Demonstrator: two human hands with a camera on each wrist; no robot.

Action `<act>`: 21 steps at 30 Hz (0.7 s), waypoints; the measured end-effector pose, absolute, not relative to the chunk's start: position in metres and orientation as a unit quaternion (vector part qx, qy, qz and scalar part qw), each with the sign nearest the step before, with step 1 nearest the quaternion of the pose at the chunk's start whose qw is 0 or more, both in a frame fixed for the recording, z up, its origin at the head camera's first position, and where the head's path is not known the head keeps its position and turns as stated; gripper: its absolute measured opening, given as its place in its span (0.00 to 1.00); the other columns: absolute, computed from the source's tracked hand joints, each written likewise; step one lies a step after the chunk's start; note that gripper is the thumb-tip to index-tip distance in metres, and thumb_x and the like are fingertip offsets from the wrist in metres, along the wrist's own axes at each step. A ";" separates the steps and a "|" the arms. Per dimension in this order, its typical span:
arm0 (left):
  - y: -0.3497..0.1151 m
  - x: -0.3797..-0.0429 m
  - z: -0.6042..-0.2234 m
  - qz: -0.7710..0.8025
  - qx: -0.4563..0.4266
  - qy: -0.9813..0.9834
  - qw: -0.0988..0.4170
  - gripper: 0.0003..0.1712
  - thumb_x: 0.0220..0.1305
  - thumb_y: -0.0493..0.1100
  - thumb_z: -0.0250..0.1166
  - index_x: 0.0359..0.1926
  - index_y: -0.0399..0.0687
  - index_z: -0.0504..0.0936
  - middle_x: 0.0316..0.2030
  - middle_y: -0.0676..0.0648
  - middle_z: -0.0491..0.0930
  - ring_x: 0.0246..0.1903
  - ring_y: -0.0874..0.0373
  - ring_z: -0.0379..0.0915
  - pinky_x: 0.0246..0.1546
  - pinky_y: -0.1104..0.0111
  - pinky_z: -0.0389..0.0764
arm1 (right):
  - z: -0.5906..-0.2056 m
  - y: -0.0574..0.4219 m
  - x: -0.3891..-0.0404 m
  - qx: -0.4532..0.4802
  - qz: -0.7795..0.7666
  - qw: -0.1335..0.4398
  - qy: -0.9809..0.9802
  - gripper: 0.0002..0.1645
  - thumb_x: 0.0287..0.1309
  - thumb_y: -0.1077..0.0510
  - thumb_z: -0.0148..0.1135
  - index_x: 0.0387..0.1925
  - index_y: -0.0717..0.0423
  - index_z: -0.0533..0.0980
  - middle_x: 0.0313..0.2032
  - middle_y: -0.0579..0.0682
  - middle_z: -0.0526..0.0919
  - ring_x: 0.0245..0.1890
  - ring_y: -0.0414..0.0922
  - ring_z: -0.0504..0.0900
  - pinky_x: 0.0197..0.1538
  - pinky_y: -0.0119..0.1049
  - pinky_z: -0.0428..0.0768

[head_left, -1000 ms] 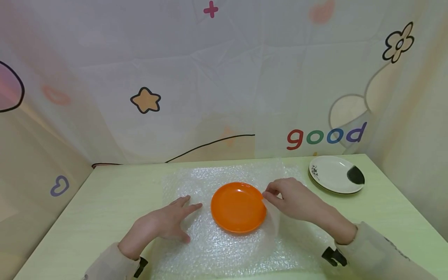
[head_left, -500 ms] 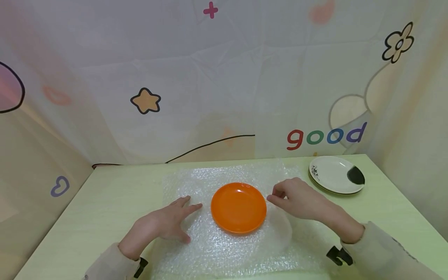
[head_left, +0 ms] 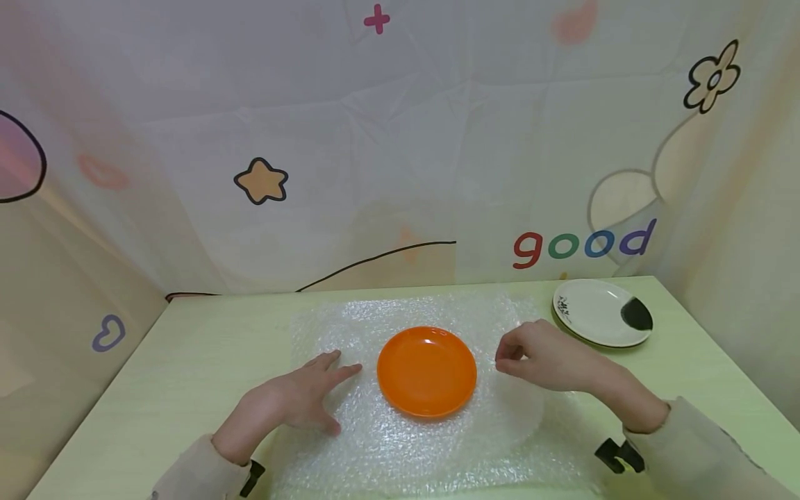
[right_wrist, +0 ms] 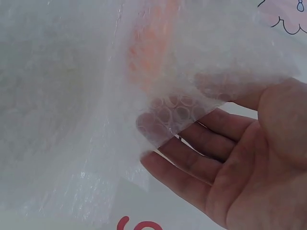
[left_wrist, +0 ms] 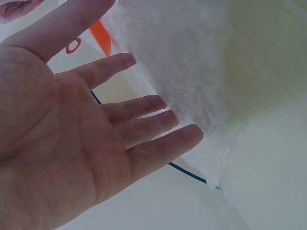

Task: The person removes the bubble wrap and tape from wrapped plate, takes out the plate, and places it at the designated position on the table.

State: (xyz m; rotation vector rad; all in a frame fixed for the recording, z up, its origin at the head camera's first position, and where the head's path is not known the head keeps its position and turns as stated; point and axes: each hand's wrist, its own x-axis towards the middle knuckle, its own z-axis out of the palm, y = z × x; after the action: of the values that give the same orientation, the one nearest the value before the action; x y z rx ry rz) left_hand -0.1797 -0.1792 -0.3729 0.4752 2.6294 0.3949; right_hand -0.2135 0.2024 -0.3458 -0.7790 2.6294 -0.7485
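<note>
A glossy orange plate (head_left: 427,372) sits on a sheet of clear bubble wrap (head_left: 375,455) spread over the table. My left hand (head_left: 300,394) lies on the wrap left of the plate, fingers spread and straight; in the left wrist view its fingertips reach the wrap's surface. To the right of the plate, my right hand (head_left: 553,357) pinches a piece of the bubble wrap with thumb and curled fingers. The right wrist view shows bubble wrap (right_wrist: 96,120) over the fingertips, which show through it. Behind that film the orange plate (right_wrist: 151,48) appears blurred.
A white oval plate (head_left: 600,312) with a dark patch and black markings, another rim beneath it, stands at the back right of the pale green table (head_left: 212,347). A printed curtain (head_left: 375,139) hangs behind the table and along both sides.
My right hand has moved right, away from the orange plate's rim, drawing a translucent flap of bubble wrap along with it. The left hand and the plate have stayed in place.
</note>
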 end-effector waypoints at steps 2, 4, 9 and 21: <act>-0.179 -0.180 -0.373 0.143 0.171 0.950 0.220 0.52 0.55 0.46 0.80 0.77 0.56 0.66 0.78 0.36 0.50 0.76 0.36 0.47 0.64 0.34 0.64 | -0.346 0.205 -0.214 -0.274 -0.255 0.158 0.914 0.04 0.65 0.58 0.69 0.40 0.53 0.86 0.34 0.40 0.85 0.36 0.41 0.81 0.42 0.36 0.84; -0.179 -0.180 -0.373 0.143 0.171 0.950 0.220 0.52 0.55 0.46 0.80 0.77 0.56 0.66 0.78 0.36 0.50 0.76 0.36 0.47 0.64 0.34 0.64 | -0.346 0.207 -0.214 -0.276 -0.250 0.168 0.913 0.05 0.64 0.59 0.70 0.40 0.54 0.85 0.35 0.40 0.85 0.38 0.42 0.81 0.43 0.37 0.84; -0.179 -0.180 -0.373 0.142 0.172 0.950 0.219 0.51 0.55 0.45 0.80 0.77 0.56 0.66 0.78 0.36 0.50 0.76 0.36 0.47 0.64 0.34 0.64 | -0.346 0.211 -0.213 -0.263 -0.243 0.193 0.914 0.10 0.61 0.59 0.73 0.44 0.54 0.85 0.39 0.41 0.85 0.42 0.45 0.82 0.48 0.43 0.84; -0.179 -0.179 -0.371 0.141 0.180 0.950 0.213 0.51 0.54 0.45 0.81 0.77 0.53 0.66 0.78 0.35 0.50 0.75 0.35 0.48 0.64 0.35 0.65 | -0.351 0.218 -0.207 -0.268 -0.217 0.212 0.914 0.24 0.51 0.59 0.80 0.50 0.51 0.82 0.50 0.45 0.84 0.54 0.53 0.79 0.60 0.57 0.78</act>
State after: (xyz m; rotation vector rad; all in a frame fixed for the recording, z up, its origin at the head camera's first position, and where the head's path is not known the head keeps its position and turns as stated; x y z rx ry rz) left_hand -0.1786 -0.1792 -0.3714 0.4993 2.6361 0.3921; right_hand -0.2069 0.2184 -0.3506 -0.7442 2.5405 -0.6033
